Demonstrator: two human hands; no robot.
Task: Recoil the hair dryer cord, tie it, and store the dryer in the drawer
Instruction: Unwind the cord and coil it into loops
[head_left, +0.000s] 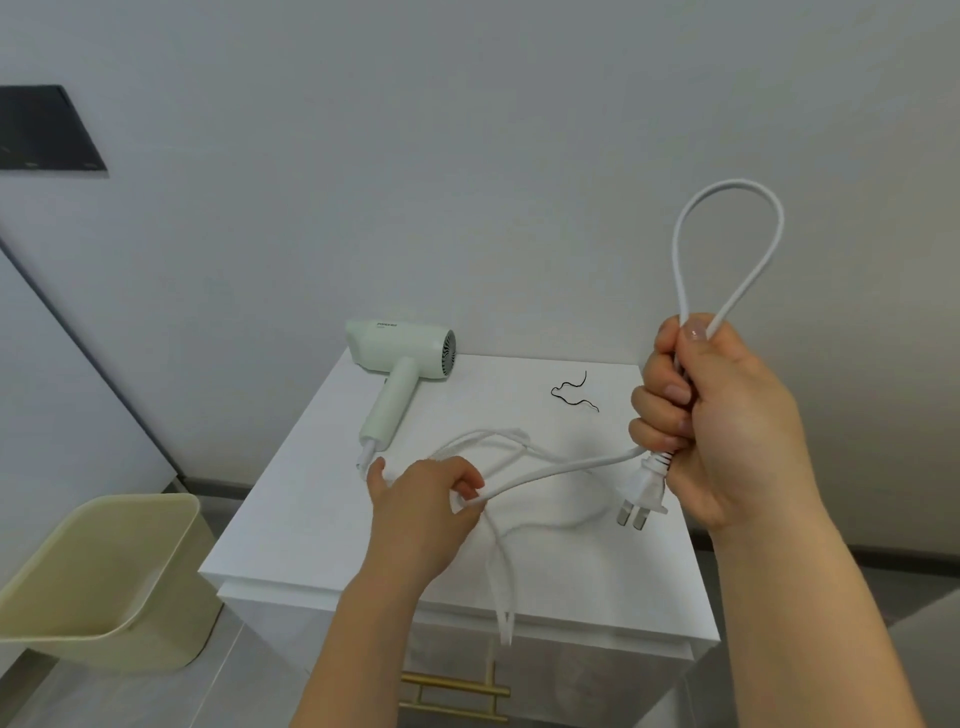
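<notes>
Right now you are in the coiling step. Your right hand (727, 415) is closed round the cord (561, 465) just above the plug (641, 493), which hangs below the fist, and one loop (732, 182) stands up out of it. Your left hand (421, 499), lower and close to the table (311, 519), pinches the cord further along. A slack strand runs between both hands, and more loose cord lies on the table, one fold drooping over the front edge.

Next, I judge, you should bring the left hand's length up to the right fist as a second loop matching the first, without letting the first slip.

Beyond the hands a thin black tie (574, 392) lies untouched on the table. The pale green hair dryer (405, 358) lies on its side at the far left corner. The drawer below, with its brass handle (457, 696), looks shut. A beige bin (104, 571) stands on the floor to the left, before a plain grey wall.
</notes>
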